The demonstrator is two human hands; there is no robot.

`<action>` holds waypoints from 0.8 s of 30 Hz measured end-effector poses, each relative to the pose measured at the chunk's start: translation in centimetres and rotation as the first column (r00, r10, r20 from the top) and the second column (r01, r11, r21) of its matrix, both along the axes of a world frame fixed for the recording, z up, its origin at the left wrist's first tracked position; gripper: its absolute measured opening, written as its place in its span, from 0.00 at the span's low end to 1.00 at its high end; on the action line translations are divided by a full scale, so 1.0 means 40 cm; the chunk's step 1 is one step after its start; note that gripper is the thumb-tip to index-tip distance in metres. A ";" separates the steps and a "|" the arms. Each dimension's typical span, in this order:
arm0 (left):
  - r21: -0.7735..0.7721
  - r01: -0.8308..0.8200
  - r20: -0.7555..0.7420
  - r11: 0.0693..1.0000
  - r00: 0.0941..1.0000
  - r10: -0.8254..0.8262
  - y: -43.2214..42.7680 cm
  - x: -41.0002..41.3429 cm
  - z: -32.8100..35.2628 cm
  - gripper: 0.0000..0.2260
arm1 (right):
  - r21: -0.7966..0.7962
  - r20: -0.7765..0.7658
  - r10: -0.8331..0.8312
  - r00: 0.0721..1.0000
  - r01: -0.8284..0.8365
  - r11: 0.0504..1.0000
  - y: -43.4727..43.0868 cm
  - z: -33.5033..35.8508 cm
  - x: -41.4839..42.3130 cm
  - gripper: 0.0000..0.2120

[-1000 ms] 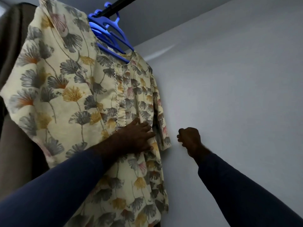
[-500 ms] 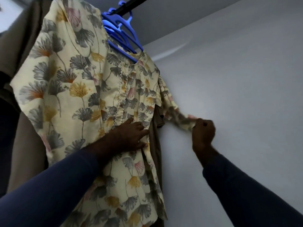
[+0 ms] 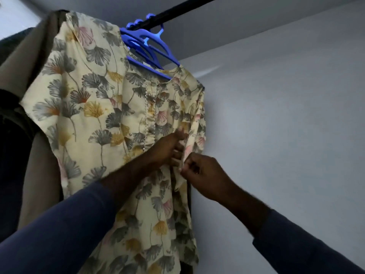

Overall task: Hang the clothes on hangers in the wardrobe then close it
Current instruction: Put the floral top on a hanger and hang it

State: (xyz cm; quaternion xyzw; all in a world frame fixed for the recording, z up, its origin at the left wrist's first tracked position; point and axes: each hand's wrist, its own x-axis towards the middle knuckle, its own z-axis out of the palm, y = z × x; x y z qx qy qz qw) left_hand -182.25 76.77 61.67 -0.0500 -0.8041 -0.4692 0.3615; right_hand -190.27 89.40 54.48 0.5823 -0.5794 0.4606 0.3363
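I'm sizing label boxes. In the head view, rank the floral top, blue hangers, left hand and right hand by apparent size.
1. floral top
2. blue hangers, as a cluster
3. left hand and right hand: alike, too close to rank

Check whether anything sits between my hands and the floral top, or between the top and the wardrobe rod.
Nothing visible does. The left hand is on the floral top and the right hand pinches its edge beside it. The top hangs from a blue hanger hooked on the rod, so nothing blocks that path either.
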 end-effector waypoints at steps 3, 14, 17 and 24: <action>-0.136 -0.087 -0.025 0.987 0.996 0.084 0.037 0.021 0.034 0.07 | 0.047 -0.049 -0.004 0.999 0.006 0.999 -0.015 0.005 0.032 0.07; -0.626 -0.311 -0.229 0.715 0.950 0.213 0.088 0.064 0.051 0.12 | -0.196 0.544 -0.058 0.837 0.194 0.961 0.054 0.362 -0.050 0.26; -0.681 -0.295 -0.268 0.670 0.952 0.147 0.122 0.056 0.049 0.20 | -0.067 0.501 -0.193 0.844 0.260 0.963 0.033 0.445 -0.097 0.13; -0.610 -0.345 -0.232 0.714 0.939 0.256 0.021 0.087 0.041 0.19 | -0.143 0.593 -0.249 0.766 0.404 0.904 0.123 0.478 -0.243 0.10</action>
